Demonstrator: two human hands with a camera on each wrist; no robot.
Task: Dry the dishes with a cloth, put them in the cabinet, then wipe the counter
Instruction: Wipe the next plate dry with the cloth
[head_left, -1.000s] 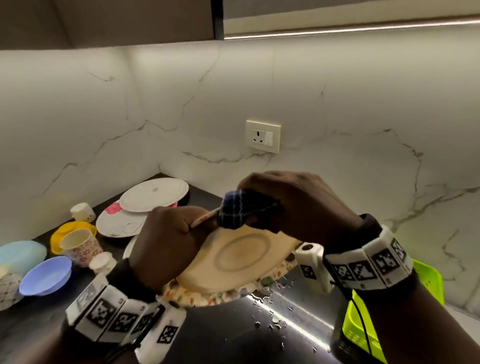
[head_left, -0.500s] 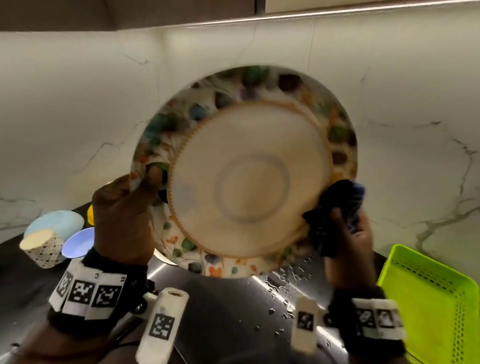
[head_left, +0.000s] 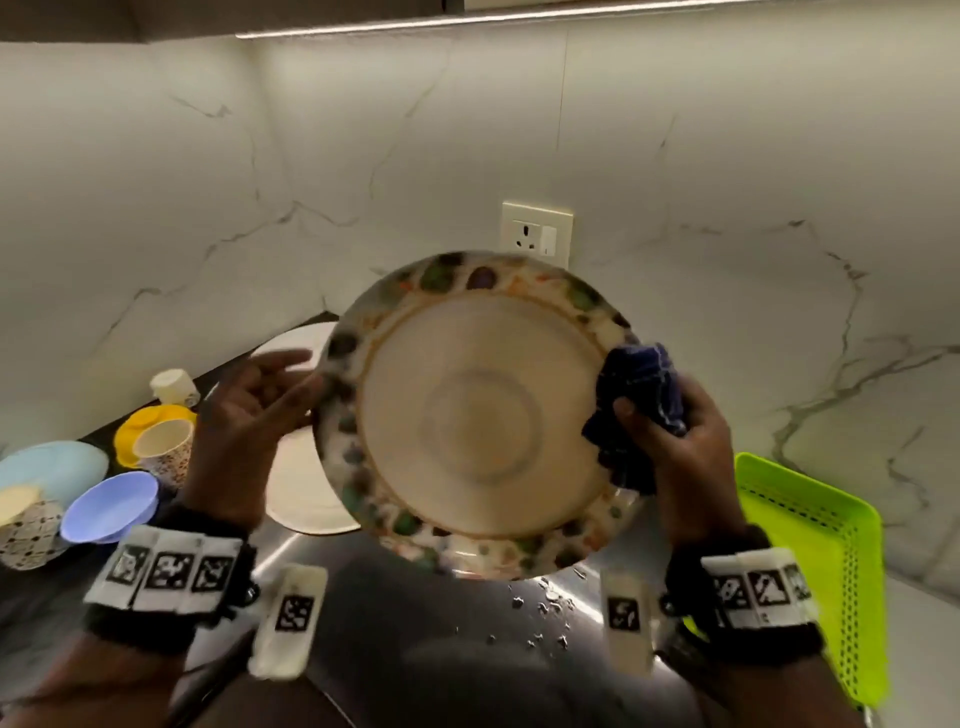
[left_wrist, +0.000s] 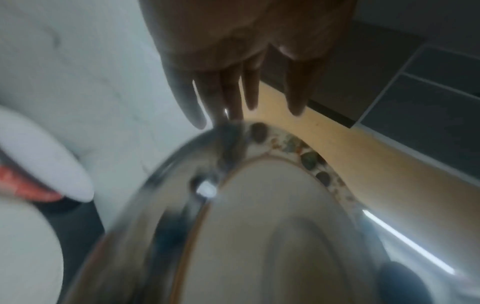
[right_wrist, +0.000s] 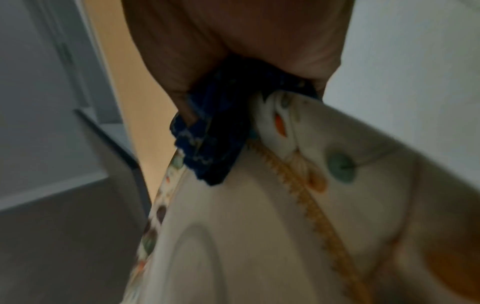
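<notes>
Standing on the dark counter (head_left: 47, 608) at the far left were a pale blue plate (head_left: 49, 462), a lilac bowl (head_left: 109, 506), a yellow bowl (head_left: 136, 422) with a patterned cup (head_left: 166, 449) lying in it, and a small white cup (head_left: 174, 387) near the wall. Next came the left hand (head_left: 244, 421), and it differed from half a second before: then its thumb pressed on the rim, but now its fingers (left_wrist: 228, 96) were straight and spread, only their tips touching the left edge of the patterned plate (head_left: 478, 415). This plate was held up in the air over the counter, its underside toward the camera, and it sat lower in the head view than before, so the wall socket (head_left: 537, 234) showed again above it. Behind its left edge lay a white plate (head_left: 304, 488) on the counter. At the right edge the right hand (head_left: 685, 457) was curled around a dark blue cloth (head_left: 639, 395), pinching the rim through it, as earlier. Below lay water drops (head_left: 545, 597) on the counter, and the green basket (head_left: 821, 561) stood at the far right.
</notes>
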